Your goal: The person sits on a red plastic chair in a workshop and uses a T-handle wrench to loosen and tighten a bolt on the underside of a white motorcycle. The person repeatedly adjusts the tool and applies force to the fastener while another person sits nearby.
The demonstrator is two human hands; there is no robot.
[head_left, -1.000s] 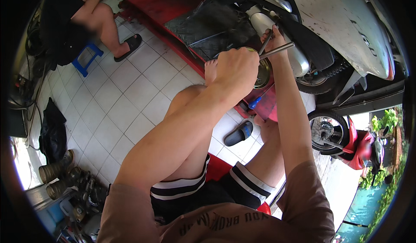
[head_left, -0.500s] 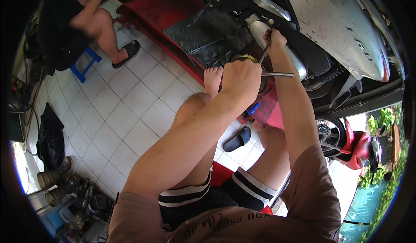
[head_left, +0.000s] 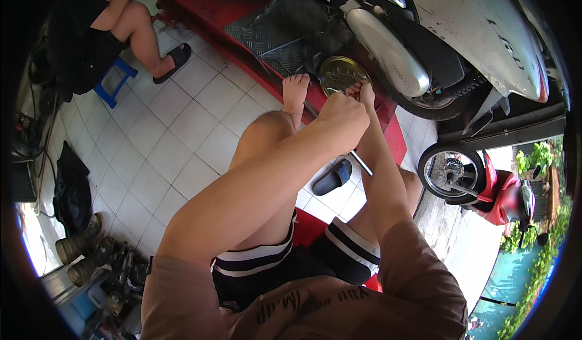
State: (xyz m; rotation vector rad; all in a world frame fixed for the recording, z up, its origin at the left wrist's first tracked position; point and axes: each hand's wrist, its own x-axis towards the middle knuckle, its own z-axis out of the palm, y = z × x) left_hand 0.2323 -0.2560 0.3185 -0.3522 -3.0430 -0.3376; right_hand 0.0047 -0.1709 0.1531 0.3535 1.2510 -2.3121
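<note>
My left hand [head_left: 344, 120] is closed round a T-handle wrench [head_left: 363, 163], whose chrome bar sticks out below the fist. A short bright metal end also shows above the fist. Just beyond it, my right hand [head_left: 362, 92] has its fingers bent together at the near rim of a round gold-coloured tin tray [head_left: 329, 67]. Several small metal parts, like bolts, lie in that tray. What the right fingertips hold is hidden. Ahead of both hands is a motorcycle's silver engine cover [head_left: 388, 52].
The motorcycle [head_left: 479, 30] stands on a red lift platform [head_left: 206, 15] with a black tread plate [head_left: 248, 33]. A slipper [head_left: 332, 179] lies on the tiles. Another person [head_left: 103, 30] sits on a blue stool [head_left: 115, 84] at left. A red motorcycle [head_left: 497, 197] stands at right.
My right hand has come down from the engine cover to the tray. The wrench in my left hand has swung from level to slanting, and the left fist has dropped slightly toward me.
</note>
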